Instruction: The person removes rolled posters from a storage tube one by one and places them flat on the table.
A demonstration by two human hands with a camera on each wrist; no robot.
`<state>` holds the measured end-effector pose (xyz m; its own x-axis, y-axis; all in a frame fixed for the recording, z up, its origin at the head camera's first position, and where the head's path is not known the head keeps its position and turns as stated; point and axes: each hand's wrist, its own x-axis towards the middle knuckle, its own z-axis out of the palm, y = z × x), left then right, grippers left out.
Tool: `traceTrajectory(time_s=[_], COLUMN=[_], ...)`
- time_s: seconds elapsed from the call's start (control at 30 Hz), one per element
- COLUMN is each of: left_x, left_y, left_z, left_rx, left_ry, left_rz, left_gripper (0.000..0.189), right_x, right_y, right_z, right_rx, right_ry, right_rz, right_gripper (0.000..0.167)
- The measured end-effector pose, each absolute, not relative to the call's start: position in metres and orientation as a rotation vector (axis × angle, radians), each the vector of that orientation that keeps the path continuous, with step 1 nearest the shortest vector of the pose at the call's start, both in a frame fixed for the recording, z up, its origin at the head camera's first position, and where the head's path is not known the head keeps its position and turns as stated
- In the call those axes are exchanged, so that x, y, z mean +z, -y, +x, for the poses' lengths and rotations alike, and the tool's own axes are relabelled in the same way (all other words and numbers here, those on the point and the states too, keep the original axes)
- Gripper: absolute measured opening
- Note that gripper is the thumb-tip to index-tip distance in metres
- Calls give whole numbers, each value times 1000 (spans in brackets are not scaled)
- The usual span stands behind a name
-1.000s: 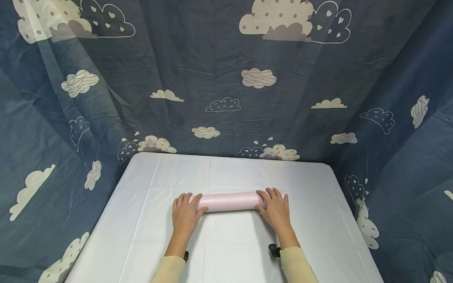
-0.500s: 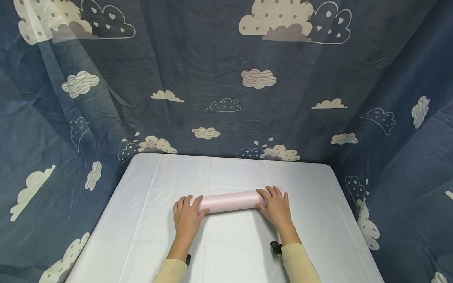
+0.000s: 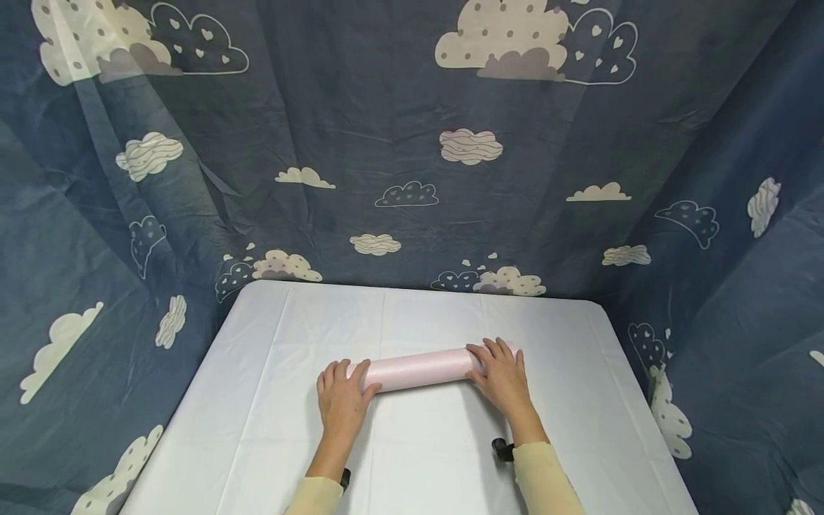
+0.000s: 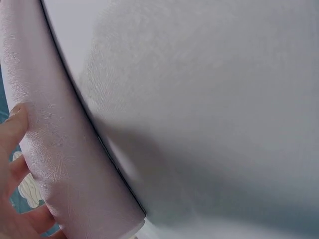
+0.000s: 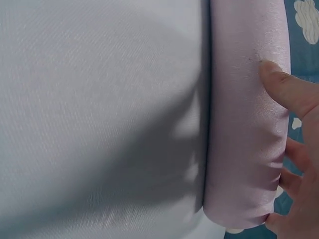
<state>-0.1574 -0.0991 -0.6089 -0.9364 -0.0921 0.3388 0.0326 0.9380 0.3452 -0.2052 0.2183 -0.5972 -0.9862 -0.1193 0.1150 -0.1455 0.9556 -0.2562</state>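
Two-handed hold on pink roll (image 3: 418, 370).
Clamped at opposite ends by left grip (image 3: 341, 400) and right grip (image 3: 505, 379); aslant on white worktop (image 3: 425, 458).

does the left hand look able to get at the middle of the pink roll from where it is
Probably yes: the left hand grips one end of the pink roll, and nothing lies over its middle.

Roll (image 3: 418, 370) on table (image 3: 418, 465); hands (image 3: 341, 400) at both ends; curtain (image 3: 360, 100) behind.
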Motion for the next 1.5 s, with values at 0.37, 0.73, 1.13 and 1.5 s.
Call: traceTrajectory(time_s=[0.37,0.73,1.13,1.5], left_x=[-607,-609,-609,-607], left_y=[98,91,79,63], left_z=[-158,-161,-164,-169], left_rx=[-497,-473,-472,-432], left_ry=[2746,2742,2753,2757], left_rz=[44,31,-23,-33], left_gripper=[53,52,52,52], right_x=[-577,-562,-560,-561], right_y=[-213,-199,-189,-182], right_z=[-201,-197,-193,-192], right_rx=[624,619,638,615], right_ry=[2864,2834,2872,2848], right_rz=[230,279,289,358], right_gripper=[69,71,70,69])
